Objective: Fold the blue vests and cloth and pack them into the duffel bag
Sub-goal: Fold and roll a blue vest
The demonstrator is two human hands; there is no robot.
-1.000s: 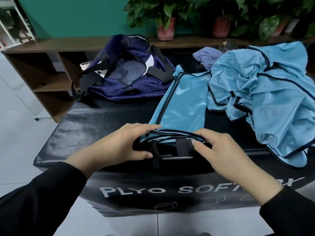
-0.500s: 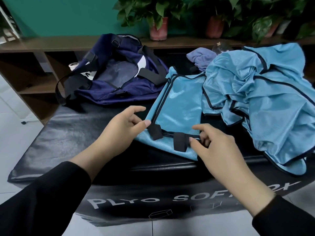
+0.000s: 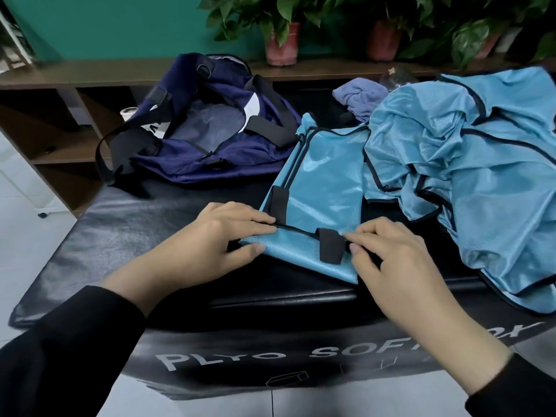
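Observation:
A light blue vest [image 3: 322, 194] with black trim lies flat in the middle of the black padded box [image 3: 126, 236]. My left hand [image 3: 210, 248] pinches its near left corner, thumb under the cloth and fingers on the black edge. My right hand [image 3: 391, 260] pinches the near edge beside a black strap tab. A heap of several crumpled blue vests [image 3: 469, 164] lies to the right. A lilac cloth [image 3: 359, 96] sits behind that heap. The navy duffel bag [image 3: 210, 127] lies open at the back left.
A brown wooden shelf unit [image 3: 60, 115] runs behind the box, with potted plants [image 3: 279, 34] on top. White tiled floor [image 3: 27, 236] lies to the left and in front. The bag's black strap [image 3: 105, 152] hangs over the box's left rear edge.
Both hands have carried the vest's near edge up and away from the box's front edge and laid it back over the vest. The fold now lies flatter, with the hands set wider apart.

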